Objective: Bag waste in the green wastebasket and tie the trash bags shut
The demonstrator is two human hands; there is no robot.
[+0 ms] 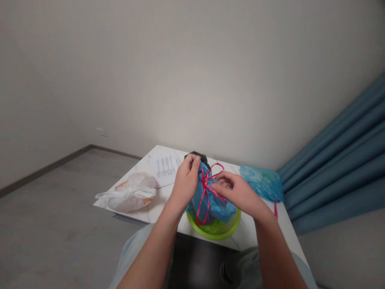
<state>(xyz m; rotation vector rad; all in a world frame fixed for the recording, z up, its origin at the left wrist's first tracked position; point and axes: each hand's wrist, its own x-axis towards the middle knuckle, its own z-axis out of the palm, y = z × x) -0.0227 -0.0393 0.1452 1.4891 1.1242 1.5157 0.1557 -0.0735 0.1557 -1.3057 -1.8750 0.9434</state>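
A blue plastic bag point(222, 209) with a red ribbon point(205, 185) tied in a bow at its neck rests in a green basket point(214, 235). My left hand point(189, 176) is closed on the upper left edge of the bag, thumb and fingers pinched together. On the other side, my right hand point(234, 188) is beside the bow, its fingers curled close to the ribbon's right part. The fingertips partly overlap the ribbon, and whether they pinch it is hard to tell. Something black point(197, 155) shows behind the bag.
On the white table point(164, 196), a white bag point(132, 192) with orange marks lies at the left, next to a printed sheet point(164, 167). Another blue bag point(261, 182) lies at the right, near a red strip point(276, 210). Blue curtains point(339, 160) hang at the right.
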